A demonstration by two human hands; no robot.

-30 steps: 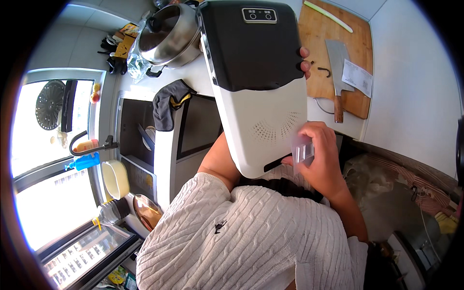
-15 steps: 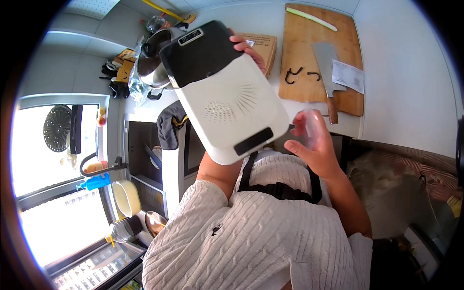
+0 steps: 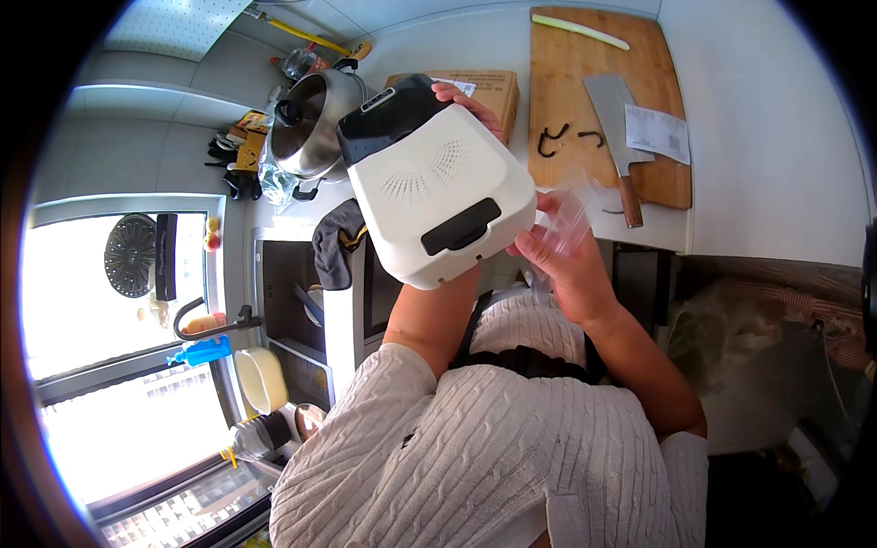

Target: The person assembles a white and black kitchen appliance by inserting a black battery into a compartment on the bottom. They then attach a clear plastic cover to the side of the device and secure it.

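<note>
A white plastic box with a black end, rows of fine slots and a black recessed panel (image 3: pixel 416 183) is tilted above the counter's front edge. My left hand (image 3: pixel 470 105) grips it from underneath, its fingertips curled over the far right edge at the black end. In my right hand (image 3: pixel 571 269), pinched beside the box's near right corner, is a clear plastic piece (image 3: pixel 568 224), thin and see-through; its exact shape is hard to make out. The right fingertips are close to the box's side; whether they touch it I cannot tell.
On the wooden cutting board (image 3: pixel 562 82) lie a cleaver (image 3: pixel 610 114), a paper slip (image 3: pixel 656 135), black hooks (image 3: pixel 551 141) and a pale green stalk (image 3: pixel 580 31). A cardboard box (image 3: pixel 498 89), a lidded pot (image 3: pixel 306 128) and a grey cloth (image 3: pixel 338 242) by the sink (image 3: pixel 283 274) are behind and left.
The box has tipped, so its near end shows more and its black end looks shorter. My right hand has moved left to the box's corner with the clear plastic piece.
</note>
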